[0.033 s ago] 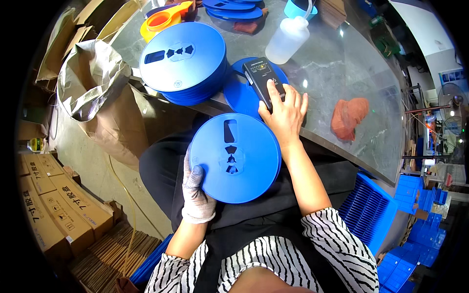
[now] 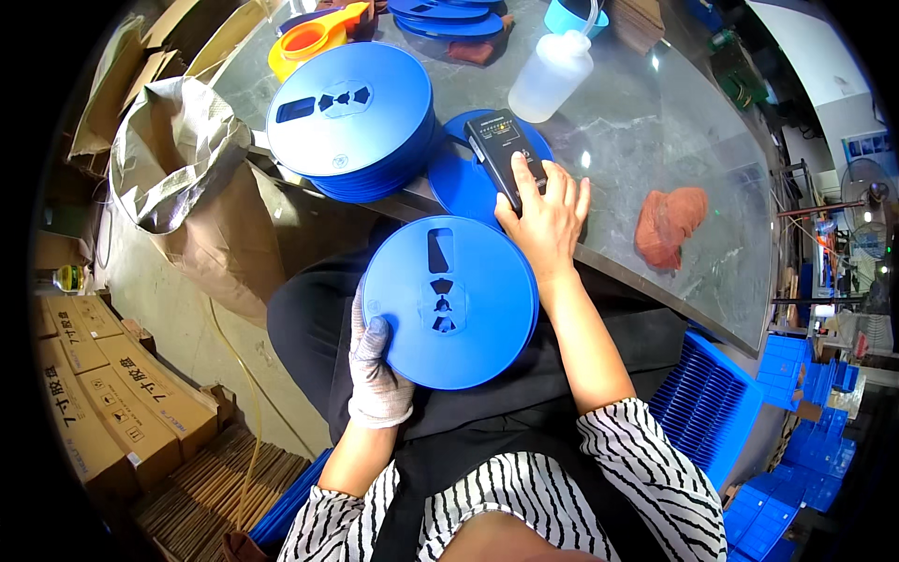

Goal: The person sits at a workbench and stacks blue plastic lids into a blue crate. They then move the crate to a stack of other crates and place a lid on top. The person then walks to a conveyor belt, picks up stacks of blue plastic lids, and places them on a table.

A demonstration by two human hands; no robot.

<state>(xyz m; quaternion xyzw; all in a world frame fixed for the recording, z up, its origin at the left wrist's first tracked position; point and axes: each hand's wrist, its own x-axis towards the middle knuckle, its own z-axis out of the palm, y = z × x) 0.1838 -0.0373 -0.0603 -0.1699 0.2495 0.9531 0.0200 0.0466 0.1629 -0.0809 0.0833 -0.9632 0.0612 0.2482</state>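
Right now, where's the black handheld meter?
In the head view, the black handheld meter is right of upper centre, touched by the right hand, near the squeeze bottle.

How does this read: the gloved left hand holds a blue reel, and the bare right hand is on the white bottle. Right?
Not quite: the head view shows the bare right hand on the black handheld device, not the white bottle. The gloved left hand does hold a blue reel.

The blue reel (image 2: 492,318) hides part of the white glove (image 2: 378,386) behind it.
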